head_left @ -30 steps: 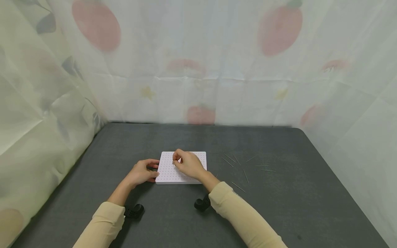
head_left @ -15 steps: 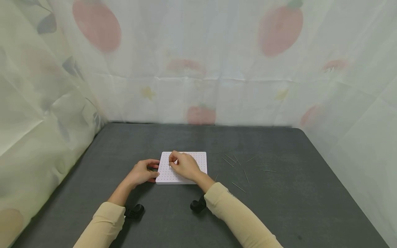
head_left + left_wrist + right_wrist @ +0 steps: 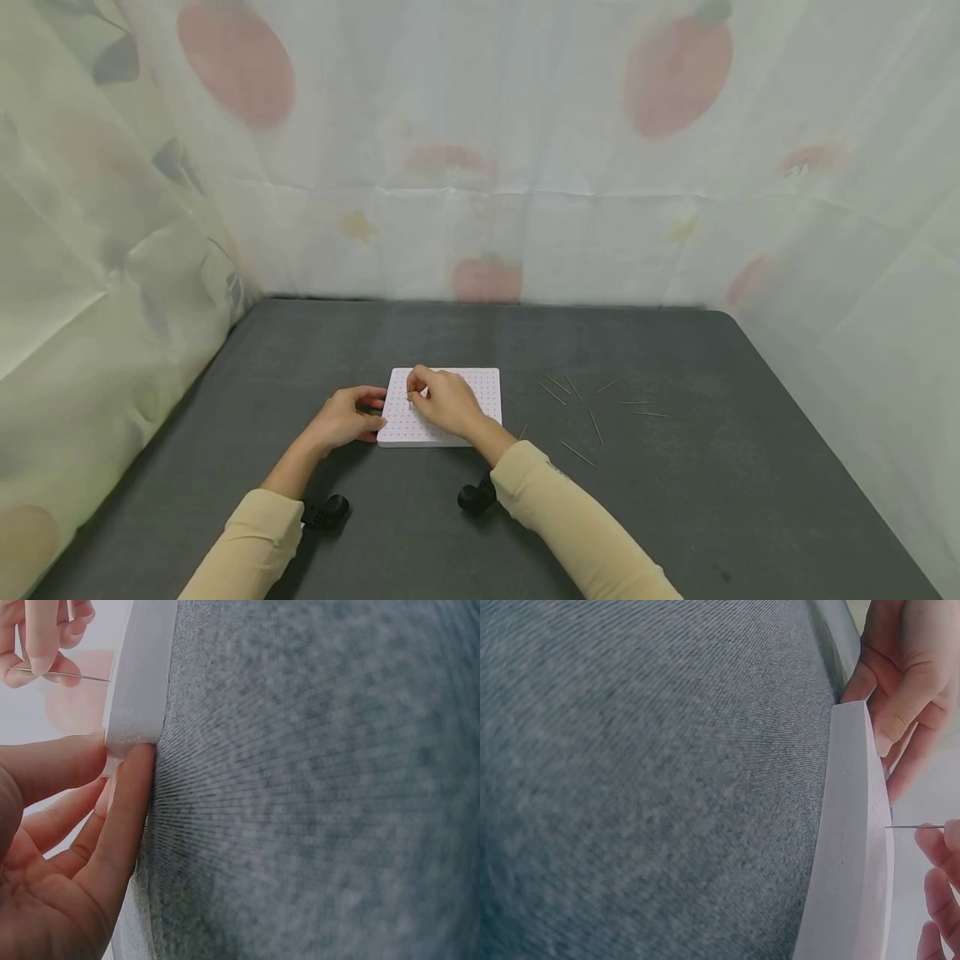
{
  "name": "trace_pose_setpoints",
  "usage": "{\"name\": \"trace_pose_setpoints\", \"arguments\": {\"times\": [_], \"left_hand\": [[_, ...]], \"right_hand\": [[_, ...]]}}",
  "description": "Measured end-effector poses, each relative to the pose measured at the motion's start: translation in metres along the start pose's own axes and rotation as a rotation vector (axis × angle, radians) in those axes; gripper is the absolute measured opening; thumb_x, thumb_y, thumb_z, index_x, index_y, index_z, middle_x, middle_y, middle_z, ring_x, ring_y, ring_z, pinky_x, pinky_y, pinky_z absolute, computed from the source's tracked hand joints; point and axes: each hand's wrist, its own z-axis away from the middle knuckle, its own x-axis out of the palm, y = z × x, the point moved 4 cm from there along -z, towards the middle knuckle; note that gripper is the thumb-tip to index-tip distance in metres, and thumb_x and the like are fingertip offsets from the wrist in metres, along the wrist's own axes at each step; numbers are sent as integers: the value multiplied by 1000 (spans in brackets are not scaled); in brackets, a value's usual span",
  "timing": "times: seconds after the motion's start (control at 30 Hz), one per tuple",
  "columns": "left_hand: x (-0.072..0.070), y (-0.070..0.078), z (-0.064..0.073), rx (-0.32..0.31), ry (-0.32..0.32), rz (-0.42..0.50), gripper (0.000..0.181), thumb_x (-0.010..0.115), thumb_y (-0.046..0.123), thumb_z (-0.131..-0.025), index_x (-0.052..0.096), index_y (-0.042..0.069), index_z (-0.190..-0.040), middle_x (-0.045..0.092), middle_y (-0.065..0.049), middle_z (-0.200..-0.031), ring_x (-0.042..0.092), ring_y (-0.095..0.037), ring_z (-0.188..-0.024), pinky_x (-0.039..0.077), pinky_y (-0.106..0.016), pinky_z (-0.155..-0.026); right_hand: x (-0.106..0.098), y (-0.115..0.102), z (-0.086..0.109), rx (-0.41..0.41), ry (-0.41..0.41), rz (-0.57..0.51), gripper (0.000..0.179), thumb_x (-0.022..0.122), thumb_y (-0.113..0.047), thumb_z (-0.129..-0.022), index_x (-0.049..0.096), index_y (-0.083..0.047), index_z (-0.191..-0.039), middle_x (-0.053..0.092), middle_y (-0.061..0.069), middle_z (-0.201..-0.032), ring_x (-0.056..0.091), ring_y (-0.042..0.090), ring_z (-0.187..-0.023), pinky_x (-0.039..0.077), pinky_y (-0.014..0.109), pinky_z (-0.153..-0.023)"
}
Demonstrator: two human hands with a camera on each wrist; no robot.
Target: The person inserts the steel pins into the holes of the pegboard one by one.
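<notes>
A white board with a grid of small holes (image 3: 405,432) lies flat on the dark table. At its left edge, my left hand (image 3: 345,419) holds the near corner, thumb on the upper edge and fingers against the side, as the left wrist view shows. My right hand (image 3: 452,406) is over the board's left half, pinching a thin metal needle (image 3: 913,826) between thumb and fingertips. The needle stands upright, its lower tip at the board's top surface in both wrist views. The right hand hides part of the board in the head view.
Several loose needles (image 3: 578,454) lie scattered on the table (image 3: 675,517) right of the board. Black wrist cameras (image 3: 327,512) sit beneath both forearms. A patterned curtain (image 3: 480,117) hangs behind the table and along its sides.
The right hand has shifted slightly left and toward the near side over the board, still pinching the needle, then nearly stopped. The left hand and the board stay in place.
</notes>
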Motion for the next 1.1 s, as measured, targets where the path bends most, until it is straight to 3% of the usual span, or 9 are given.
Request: {"name": "trace_pose_setpoints", "arguments": {"times": [0.6, 0.83, 1.1], "left_hand": [[0, 0, 1, 0, -3, 6, 55, 67, -1, -86, 49, -7, -138, 58, -30, -127, 70, -21, -89, 63, -34, -69], [0, 0, 0, 3, 0, 1, 55, 66, -1, -86, 49, -7, -138, 58, -30, -127, 70, -20, -88, 63, -34, -69], [0, 0, -1, -1, 5, -17, 55, 67, -1, -86, 49, -7, -138, 58, -30, -127, 70, -19, -86, 63, -34, -68]], "right_hand": [[7, 3, 2, -14, -2, 9, 5, 67, -16, -89, 62, -18, -90, 74, -2, -87, 51, 3, -65, 32, 12, -56], [5, 4, 3, -22, -35, 35, 9, 66, -18, -92, 66, -17, -100, 76, -3, -96, 65, 10, -80, 43, 17, -64], [-7, 10, 8, -18, -88, 26, 16, 63, -19, -94, 67, -16, -110, 75, -2, -103, 68, 13, -91, 52, 24, -76]]}}
